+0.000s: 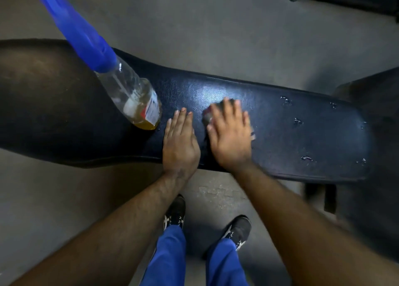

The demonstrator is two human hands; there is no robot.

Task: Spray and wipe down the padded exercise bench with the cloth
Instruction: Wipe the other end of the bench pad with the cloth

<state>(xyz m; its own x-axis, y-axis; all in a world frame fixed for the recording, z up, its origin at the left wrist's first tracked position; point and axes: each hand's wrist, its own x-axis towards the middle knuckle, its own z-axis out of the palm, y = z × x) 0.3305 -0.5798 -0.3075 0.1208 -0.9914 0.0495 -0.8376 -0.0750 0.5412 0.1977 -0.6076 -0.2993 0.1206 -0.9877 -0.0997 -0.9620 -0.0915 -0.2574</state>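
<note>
1. Dark padded tabletop carries both hands.
2. Right hand presses the cloth beneath straight, slightly spread fingers.
3. Left hand rests flat, fingers together.
4. Spray bottle stands just left of those fingers.

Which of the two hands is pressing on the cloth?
The right hand: the cloth peeks out under its fingers. The left hand lies flat on the bare bench pad, nearer the spray bottle.
</note>
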